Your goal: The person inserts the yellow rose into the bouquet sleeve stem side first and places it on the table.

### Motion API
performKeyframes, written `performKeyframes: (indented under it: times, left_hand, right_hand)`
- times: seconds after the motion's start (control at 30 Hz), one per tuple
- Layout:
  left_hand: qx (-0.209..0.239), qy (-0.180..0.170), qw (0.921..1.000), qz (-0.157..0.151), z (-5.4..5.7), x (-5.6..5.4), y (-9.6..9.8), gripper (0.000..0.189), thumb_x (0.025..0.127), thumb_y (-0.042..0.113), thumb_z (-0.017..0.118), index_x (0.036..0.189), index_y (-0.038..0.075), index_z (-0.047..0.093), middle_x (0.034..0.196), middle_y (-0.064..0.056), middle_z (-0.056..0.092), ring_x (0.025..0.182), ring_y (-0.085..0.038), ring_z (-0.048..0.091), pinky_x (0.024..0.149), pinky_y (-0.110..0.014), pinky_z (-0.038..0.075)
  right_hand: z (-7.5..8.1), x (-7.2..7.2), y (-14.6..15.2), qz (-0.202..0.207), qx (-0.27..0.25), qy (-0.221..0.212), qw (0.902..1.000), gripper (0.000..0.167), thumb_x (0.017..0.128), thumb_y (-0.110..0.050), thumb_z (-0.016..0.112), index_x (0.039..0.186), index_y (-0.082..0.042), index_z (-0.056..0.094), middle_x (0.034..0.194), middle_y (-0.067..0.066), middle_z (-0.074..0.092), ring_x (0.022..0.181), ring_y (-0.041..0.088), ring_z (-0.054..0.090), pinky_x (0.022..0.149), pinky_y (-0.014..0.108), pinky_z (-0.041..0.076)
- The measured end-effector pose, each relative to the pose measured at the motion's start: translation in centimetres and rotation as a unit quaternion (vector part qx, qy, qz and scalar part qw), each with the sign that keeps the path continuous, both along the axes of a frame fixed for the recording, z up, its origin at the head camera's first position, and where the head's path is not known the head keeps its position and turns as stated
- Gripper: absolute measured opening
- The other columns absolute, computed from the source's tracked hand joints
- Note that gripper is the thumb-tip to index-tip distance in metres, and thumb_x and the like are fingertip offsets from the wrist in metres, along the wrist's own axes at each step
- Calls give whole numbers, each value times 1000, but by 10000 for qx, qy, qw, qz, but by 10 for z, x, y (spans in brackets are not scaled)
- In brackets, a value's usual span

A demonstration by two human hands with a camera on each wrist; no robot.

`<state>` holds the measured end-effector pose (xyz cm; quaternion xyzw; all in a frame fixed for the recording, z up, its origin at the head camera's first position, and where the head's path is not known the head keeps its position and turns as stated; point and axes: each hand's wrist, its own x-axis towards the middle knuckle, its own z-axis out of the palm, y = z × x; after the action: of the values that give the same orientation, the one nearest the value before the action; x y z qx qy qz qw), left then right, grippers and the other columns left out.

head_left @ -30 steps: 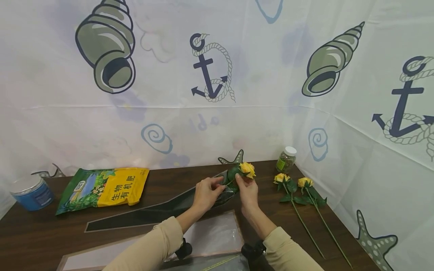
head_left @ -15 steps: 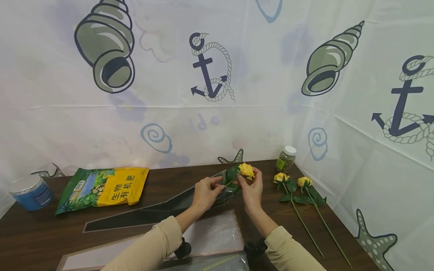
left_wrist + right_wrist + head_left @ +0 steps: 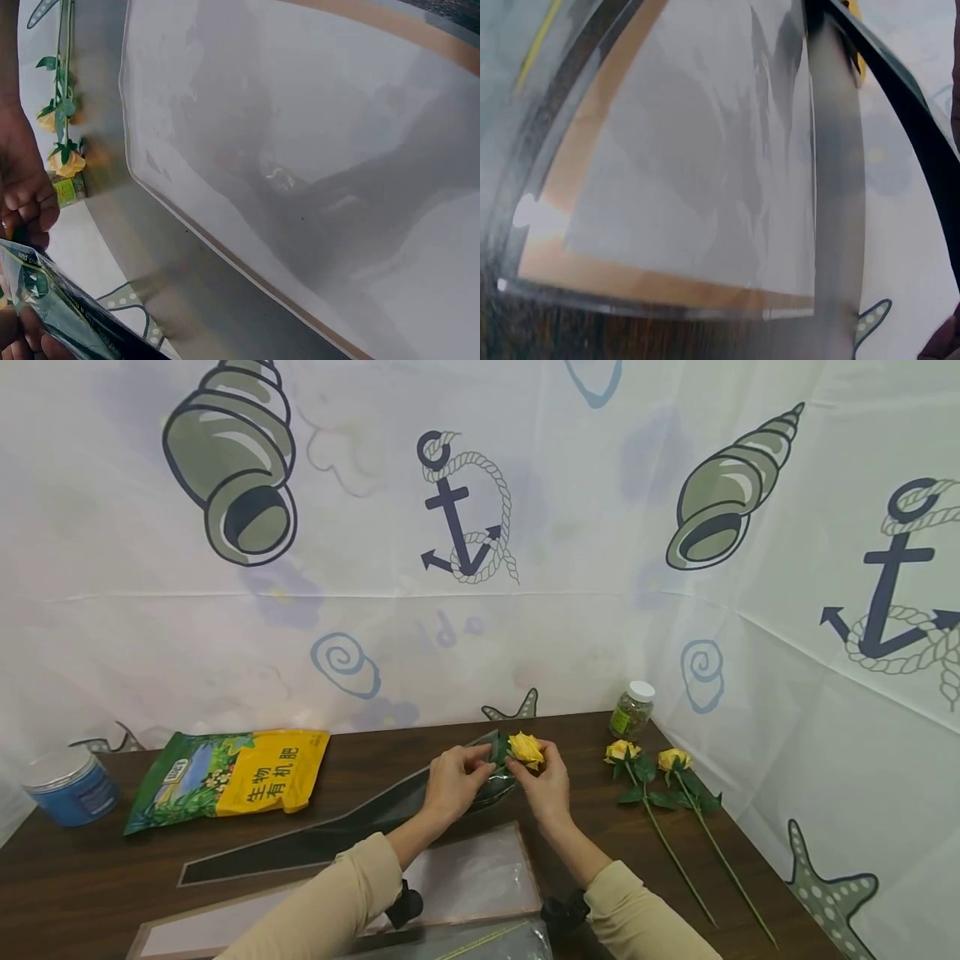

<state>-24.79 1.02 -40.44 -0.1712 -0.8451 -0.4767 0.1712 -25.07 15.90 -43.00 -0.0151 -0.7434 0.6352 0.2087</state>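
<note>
Near the table's far side in the head view, my left hand (image 3: 456,783) pinches the edge of a dark flower sleeve (image 3: 367,822) with a clear front. My right hand (image 3: 549,787) holds a yellow rose (image 3: 526,749) just below its bloom, with thumb and fingers. The bloom sits at the sleeve's wide end; the leaves lie against it and most of the stem is hidden. Both hands (image 3: 28,184) meet around the sleeve (image 3: 71,315) at the left wrist view's lower left. The right wrist view shows a dark strip of sleeve (image 3: 911,112).
Two yellow roses (image 3: 667,827) lie at right, by a small white-lidded jar (image 3: 632,712). A yellow and green fertilizer bag (image 3: 228,781) and a blue tub (image 3: 71,789) are at left. Pale sheets with tan borders (image 3: 472,877) and a grey clear-film sleeve (image 3: 465,942) lie in front.
My right hand has moved the rose left and slightly down, closer to the sleeve. The left hand keeps its hold, and the sleeve's narrow end has shifted a little left.
</note>
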Motion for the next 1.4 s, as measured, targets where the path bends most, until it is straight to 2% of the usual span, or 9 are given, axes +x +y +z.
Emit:
performKeyframes:
  times: [0.1, 0.23, 0.43, 0.53, 0.77, 0.9, 1.03, 1.27, 1.4]
  left_hand:
    - [29, -36, 10000, -48, 0, 0, -1, 26, 82, 10, 71, 107, 4, 71, 74, -4, 65, 65, -14, 58, 55, -22, 43]
    - [57, -174, 9998, -51, 0, 0, -1, 27, 83, 10, 71, 109, 4, 70, 75, -4, 66, 65, -13, 58, 54, -22, 43]
    - [90, -167, 9998, -85, 0, -1, -1, 27, 83, 11, 70, 110, 3, 70, 76, -4, 65, 67, -14, 59, 56, -22, 45]
    - [117, -147, 9998, -96, -1, -1, 0, 27, 83, 10, 70, 109, 3, 70, 77, -4, 65, 67, -13, 59, 56, -21, 45]
    - [144, -217, 9996, -69, 0, -1, 1, 27, 84, 11, 69, 111, 4, 70, 78, -4, 63, 66, -12, 56, 55, -22, 43]
    - [137, -227, 9996, -77, 1, -1, 2, 28, 85, 12, 68, 112, 5, 69, 79, -4, 62, 67, -12, 56, 55, -22, 43]
    - [112, -167, 9997, -101, 1, -2, 4, 29, 85, 13, 69, 113, 4, 69, 77, -4, 62, 66, -12, 54, 55, -21, 42]
    - [127, -201, 9997, -110, 2, -5, 4, 27, 86, 12, 67, 112, 3, 69, 76, -3, 62, 62, -9, 48, 52, -21, 40]
    - [155, -318, 9991, -235, 3, -6, 4, 27, 88, 11, 64, 114, 2, 67, 74, -4, 60, 58, -9, 43, 50, -21, 35]
  right_hand:
    - [1, 1, 3, 361, 91, -196, 9991, 41, 83, -12, 71, 118, 3, 56, 114, 18, 61, 101, 20, 58, 83, 20, 47]
    - [3, 3, 8, 669, 50, -337, 9972, 44, 86, -13, 69, 123, 4, 52, 110, 20, 61, 91, 14, 59, 74, 15, 47]
    - [18, 14, 8, 746, -125, -140, 9970, 42, 84, -5, 68, 120, 4, 47, 103, 26, 61, 79, 11, 59, 67, 17, 48]
    - [25, 22, 6, 716, -8, -42, 9974, 38, 84, -5, 68, 116, 5, 50, 101, 25, 62, 81, 13, 61, 68, 16, 48]
    - [27, 26, 5, 782, 371, 15, 9962, 31, 86, -6, 67, 112, 6, 56, 100, 23, 63, 86, 20, 62, 71, 16, 48]
    - [18, 20, 9, 823, 478, -5, 9955, 28, 89, -7, 63, 113, 6, 58, 102, 22, 63, 85, 15, 58, 72, 17, 46]
    - [3, 13, 12, 861, 590, -48, 9945, 31, 94, -17, 58, 117, 4, 58, 108, 18, 62, 89, 11, 56, 76, 18, 47]
    - [-5, 14, 13, 1437, 706, 21, 9871, 48, 88, -28, 66, 125, -1, 50, 116, 17, 57, 101, 24, 61, 80, 28, 51]
    - [-7, 17, 13, 1809, 596, -212, 9815, 57, 85, -26, 70, 128, 0, 44, 121, 21, 51, 102, 29, 61, 78, 29, 53]
